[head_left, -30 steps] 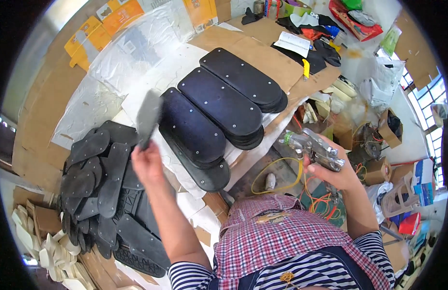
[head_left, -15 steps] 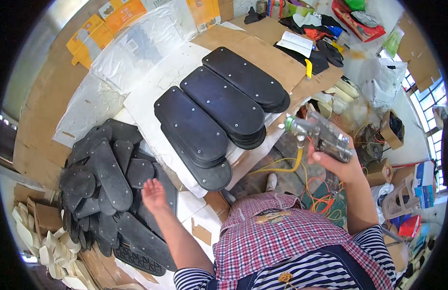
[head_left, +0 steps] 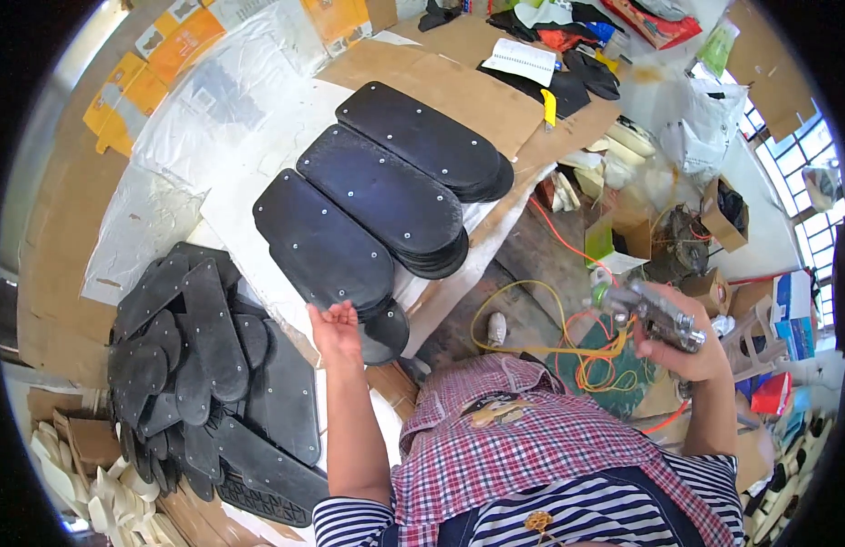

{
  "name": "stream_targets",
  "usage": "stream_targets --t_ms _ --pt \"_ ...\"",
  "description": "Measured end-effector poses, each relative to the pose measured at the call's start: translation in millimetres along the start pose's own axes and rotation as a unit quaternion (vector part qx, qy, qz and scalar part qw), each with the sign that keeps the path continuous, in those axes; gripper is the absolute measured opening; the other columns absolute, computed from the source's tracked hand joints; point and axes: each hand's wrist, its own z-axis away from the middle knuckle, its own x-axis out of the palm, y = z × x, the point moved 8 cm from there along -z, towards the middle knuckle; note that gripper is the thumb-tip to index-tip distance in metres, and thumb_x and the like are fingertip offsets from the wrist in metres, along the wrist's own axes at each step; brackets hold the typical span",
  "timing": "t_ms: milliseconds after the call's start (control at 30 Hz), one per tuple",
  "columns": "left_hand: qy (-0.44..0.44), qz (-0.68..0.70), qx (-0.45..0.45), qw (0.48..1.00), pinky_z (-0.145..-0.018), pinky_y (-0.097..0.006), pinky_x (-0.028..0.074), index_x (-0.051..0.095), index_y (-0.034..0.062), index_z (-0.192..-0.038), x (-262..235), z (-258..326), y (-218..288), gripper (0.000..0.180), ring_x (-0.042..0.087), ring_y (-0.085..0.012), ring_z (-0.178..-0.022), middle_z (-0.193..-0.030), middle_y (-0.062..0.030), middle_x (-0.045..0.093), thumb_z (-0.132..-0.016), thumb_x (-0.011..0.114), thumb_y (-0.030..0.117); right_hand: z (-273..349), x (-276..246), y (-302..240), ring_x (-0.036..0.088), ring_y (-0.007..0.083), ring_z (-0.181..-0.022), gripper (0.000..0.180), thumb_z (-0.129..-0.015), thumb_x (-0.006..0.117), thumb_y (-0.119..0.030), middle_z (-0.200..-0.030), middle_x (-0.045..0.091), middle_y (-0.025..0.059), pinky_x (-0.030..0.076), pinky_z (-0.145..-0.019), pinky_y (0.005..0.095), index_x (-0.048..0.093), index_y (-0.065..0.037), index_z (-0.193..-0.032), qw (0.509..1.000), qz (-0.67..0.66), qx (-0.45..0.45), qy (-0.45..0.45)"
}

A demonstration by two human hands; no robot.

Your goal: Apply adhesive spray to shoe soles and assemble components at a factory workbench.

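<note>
My right hand grips a metal spray gun with a green ring near its front, held out to the right over the floor. A yellow hose runs near it. Three stacks of black oblong panels with small metal studs lie side by side on the table: a near stack, a middle stack and a far stack. At the near stack's front end is my left hand, palm up, fingers partly spread at the panels' edge. Whether the fingertips touch the panels is unclear.
A big heap of similar black panels lies left of the table, above pale curved pieces. A notebook, a yellow cutter and dark cloths sit at the table's far end. Orange cords trail across the floor.
My left hand has moved from beside the heap to the front end of the near stack. The spray gun has swung right and lower in my right hand. The view has shifted somewhat.
</note>
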Motion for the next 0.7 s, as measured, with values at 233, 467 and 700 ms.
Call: stream_targets --t_ms 233,467,700 --pt "-0.111 -0.138 -0.165 0.97 -0.079 -0.041 0.047 0.052 0.0029 -0.102 63.6 10.5 -125.6 0.023 0.057 -0.0306 -0.089 -0.104 -0.0145 0.059 -0.089 0.053 0.021 -17.3 -16.5 5.6 0.055 0.0109 -0.074 0.061 -0.07 0.07 -0.003 -0.084 0.06 0.0054 0.045 -0.067 0.0255 0.045 0.002 -0.126 0.995 -0.1 -0.018 -0.003" --pt "-0.046 -0.021 -0.191 0.98 -0.088 -0.044 0.044 0.041 0.0001 -0.112 108.1 27.2 -176.5 0.026 0.054 -0.0331 -0.098 -0.115 -0.0169 0.051 -0.09 0.045 0.013 -46.2 -24.1 -7.5 0.055 0.0103 -0.073 0.061 -0.072 0.069 -0.003 -0.083 0.059 0.0055 0.045 -0.066 0.0243 0.044 0.002 -0.127 0.99 -0.134 -0.039 -0.032" --pt "-0.026 0.03 -0.113 0.993 -0.086 -0.042 0.046 0.043 0.0029 -0.108 118.4 50.9 -152.2 0.023 0.056 -0.0297 -0.097 -0.108 -0.0136 0.053 -0.093 0.046 0.021 -58.5 -55.1 1.4 0.056 0.0096 -0.073 0.063 -0.073 0.069 -0.006 -0.084 0.061 0.0051 0.047 -0.065 0.024 0.042 0.003 -0.129 0.994 -0.08 -0.025 -0.064"
